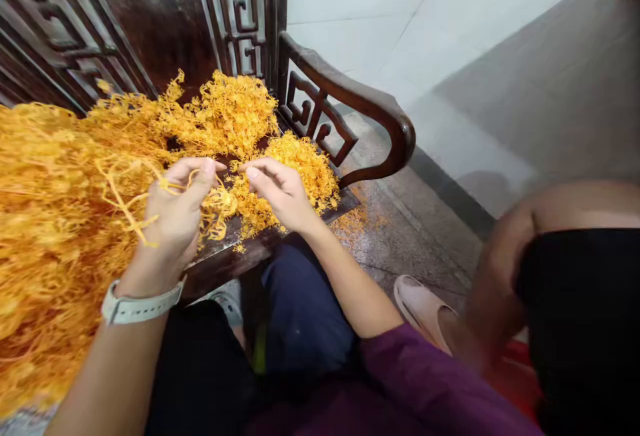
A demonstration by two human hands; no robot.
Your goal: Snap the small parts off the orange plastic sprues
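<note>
A big heap of orange-yellow stringy strands (55, 209) covers the seat of a dark carved wooden bench (345, 96). My left hand (175, 213), with a pale watch strap on the wrist, is closed in a pinch on a few of these strands near the heap's right side. My right hand (280, 193) is just right of it, fingers curled and pinched over a smaller clump (295, 169) at the seat's front edge; whether anything is held in it is unclear.
The bench's curved armrest (370, 106) rises right of the clump. Loose orange bits lie on the grey floor (400, 223). Another person's bare knee and pink slipper (425, 309) are at the lower right. A white tiled wall stands behind.
</note>
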